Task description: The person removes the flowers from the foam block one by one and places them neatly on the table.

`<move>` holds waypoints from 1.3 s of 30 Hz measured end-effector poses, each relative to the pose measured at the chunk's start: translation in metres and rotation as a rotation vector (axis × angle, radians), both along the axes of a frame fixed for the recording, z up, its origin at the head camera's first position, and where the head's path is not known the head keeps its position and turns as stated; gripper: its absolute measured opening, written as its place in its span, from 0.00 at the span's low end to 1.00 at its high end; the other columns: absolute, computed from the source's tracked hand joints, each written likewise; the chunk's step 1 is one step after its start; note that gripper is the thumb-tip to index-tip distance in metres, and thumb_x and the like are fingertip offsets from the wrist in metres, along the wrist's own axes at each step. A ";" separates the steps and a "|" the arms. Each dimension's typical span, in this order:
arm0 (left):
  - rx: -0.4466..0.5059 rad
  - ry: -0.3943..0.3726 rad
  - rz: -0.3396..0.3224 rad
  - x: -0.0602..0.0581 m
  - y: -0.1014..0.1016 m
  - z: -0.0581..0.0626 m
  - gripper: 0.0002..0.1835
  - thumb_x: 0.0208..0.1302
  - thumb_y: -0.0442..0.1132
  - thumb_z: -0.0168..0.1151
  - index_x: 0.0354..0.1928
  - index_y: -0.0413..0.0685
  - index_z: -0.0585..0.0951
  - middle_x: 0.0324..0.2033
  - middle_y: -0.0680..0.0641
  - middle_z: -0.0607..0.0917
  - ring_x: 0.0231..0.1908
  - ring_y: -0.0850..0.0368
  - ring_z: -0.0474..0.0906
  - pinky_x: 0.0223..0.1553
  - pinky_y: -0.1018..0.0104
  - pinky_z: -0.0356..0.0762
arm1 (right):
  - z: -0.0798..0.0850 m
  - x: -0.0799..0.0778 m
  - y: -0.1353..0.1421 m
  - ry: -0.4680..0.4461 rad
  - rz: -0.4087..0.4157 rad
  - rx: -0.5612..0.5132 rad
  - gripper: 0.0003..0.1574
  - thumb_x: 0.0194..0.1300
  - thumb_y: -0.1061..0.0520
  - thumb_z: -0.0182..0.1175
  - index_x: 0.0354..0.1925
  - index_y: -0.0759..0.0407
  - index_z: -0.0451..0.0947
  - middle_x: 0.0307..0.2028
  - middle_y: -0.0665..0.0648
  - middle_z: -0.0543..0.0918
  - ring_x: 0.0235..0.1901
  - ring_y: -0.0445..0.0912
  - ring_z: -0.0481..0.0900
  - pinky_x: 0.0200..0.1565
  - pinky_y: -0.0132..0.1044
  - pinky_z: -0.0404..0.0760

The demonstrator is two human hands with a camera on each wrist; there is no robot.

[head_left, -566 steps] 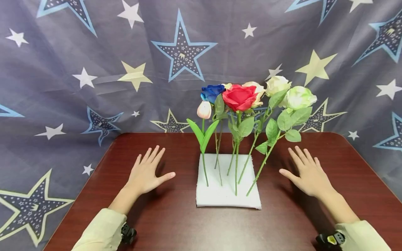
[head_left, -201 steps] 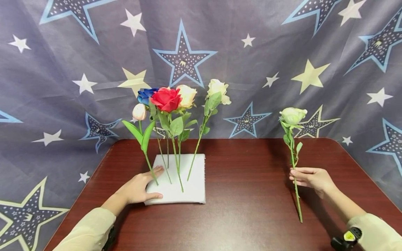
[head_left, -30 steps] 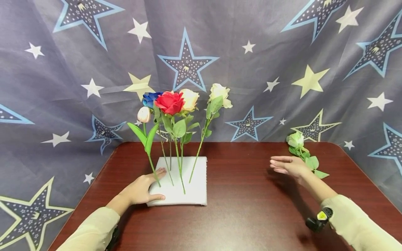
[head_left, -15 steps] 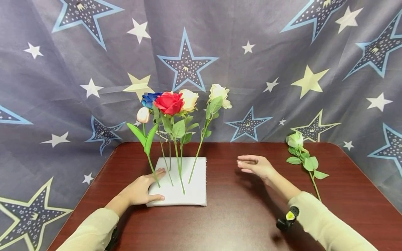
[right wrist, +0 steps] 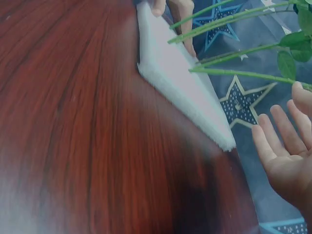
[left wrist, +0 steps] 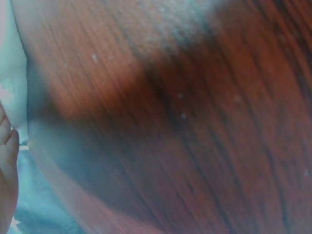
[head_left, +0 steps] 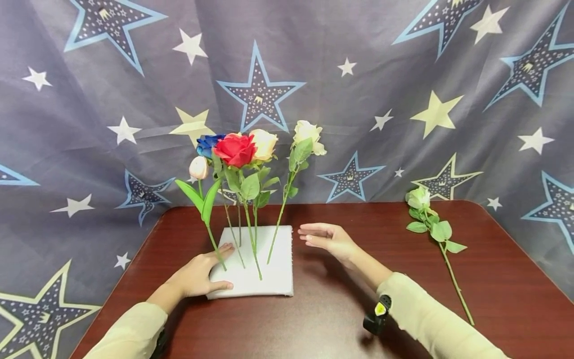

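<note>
My left hand (head_left: 195, 274) rests on the left edge of a white foam block (head_left: 278, 281), fingers and thumb spread over its top. Stems stand in the foam: a pale pink tulip (head_left: 199, 168), a blue rose (head_left: 206, 146), a red rose (head_left: 235, 150), a cream rose (head_left: 264, 143) and, farthest right, a white rose (head_left: 307, 134). Just right of the foam hovers my right hand (head_left: 334, 244), holding nothing, its fingers pointing left. In the right wrist view its loosely extended fingers (right wrist: 278, 131) show below the stems. A pale green rose (head_left: 419, 198) lies on the table at the right.
The dark red wooden table (head_left: 314, 319) has rounded far corners. Close behind it hangs a grey curtain (head_left: 341, 99) patterned with stars. Small black cameras sit at both wrists, the right wrist camera (head_left: 376, 316) showing a yellow patch. Mostly blurred tabletop (left wrist: 170, 122) fills the left wrist view.
The pale green rose, formerly in the foam, was lifted out, held upright by my right hand, then laid at the right. My right hand has since moved left, empty, towards the foam.
</note>
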State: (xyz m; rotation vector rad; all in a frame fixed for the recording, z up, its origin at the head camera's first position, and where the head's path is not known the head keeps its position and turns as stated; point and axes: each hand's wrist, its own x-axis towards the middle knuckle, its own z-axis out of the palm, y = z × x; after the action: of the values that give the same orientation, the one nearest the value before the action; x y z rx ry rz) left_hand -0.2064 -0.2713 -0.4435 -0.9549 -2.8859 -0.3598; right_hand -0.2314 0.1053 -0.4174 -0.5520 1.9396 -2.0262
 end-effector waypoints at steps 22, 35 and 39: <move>0.006 0.028 -0.003 0.001 0.000 -0.003 0.47 0.50 0.65 0.67 0.68 0.46 0.68 0.67 0.42 0.72 0.65 0.47 0.71 0.61 0.51 0.74 | 0.016 0.011 -0.087 0.061 0.191 -0.116 0.26 0.68 0.67 0.53 0.61 0.78 0.67 0.59 0.78 0.72 0.58 0.65 0.76 0.58 0.52 0.77; 0.026 0.043 -0.013 0.001 0.000 -0.003 0.46 0.51 0.63 0.68 0.67 0.44 0.70 0.65 0.40 0.74 0.63 0.45 0.73 0.60 0.50 0.74 | 0.017 0.017 -0.105 0.091 0.185 -0.063 0.25 0.66 0.68 0.55 0.60 0.77 0.69 0.55 0.77 0.76 0.55 0.65 0.77 0.56 0.40 0.81; 0.016 0.038 -0.007 0.000 0.000 -0.003 0.46 0.51 0.64 0.67 0.67 0.44 0.70 0.65 0.40 0.74 0.63 0.44 0.73 0.59 0.50 0.74 | 0.016 0.019 -0.106 0.099 0.151 -0.047 0.23 0.64 0.68 0.57 0.57 0.77 0.72 0.52 0.77 0.78 0.53 0.65 0.80 0.53 0.38 0.82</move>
State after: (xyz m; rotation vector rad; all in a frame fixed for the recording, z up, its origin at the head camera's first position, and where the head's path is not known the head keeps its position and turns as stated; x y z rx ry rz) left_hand -0.2061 -0.2712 -0.4467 -0.9591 -2.8416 -0.3605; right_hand -0.2120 -0.0010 -0.4010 -0.7987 1.8464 -1.9890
